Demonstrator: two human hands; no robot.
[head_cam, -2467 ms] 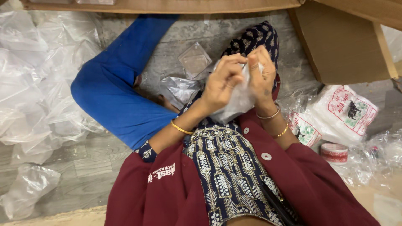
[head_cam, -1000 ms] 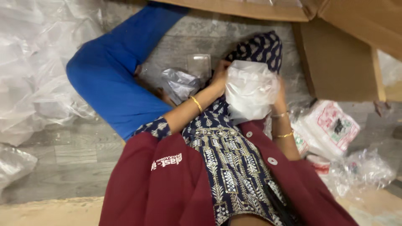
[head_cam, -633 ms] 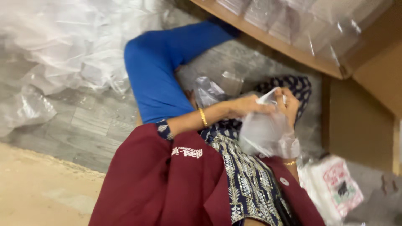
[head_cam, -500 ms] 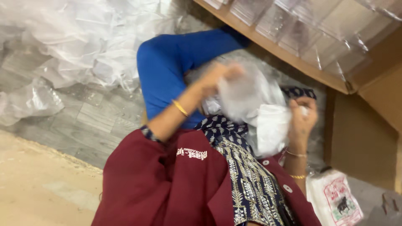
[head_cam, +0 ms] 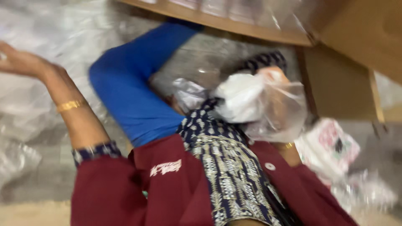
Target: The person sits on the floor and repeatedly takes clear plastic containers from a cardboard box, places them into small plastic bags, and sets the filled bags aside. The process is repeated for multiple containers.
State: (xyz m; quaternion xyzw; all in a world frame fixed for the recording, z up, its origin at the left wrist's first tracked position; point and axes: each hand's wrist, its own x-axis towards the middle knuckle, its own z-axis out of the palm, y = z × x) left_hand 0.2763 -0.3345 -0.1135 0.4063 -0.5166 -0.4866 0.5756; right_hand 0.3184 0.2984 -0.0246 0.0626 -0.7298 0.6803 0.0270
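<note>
In our right hand, above the lap, we hold a clear plastic bag with a white folded item inside; the fingers are closed around the bag's upper part, though blur hides their exact curl. Our left hand is flung out wide, fingers spread and holding nothing. We judge the bag light, soft and slippery, best pinched at its gathered top by the fingertips.
</note>
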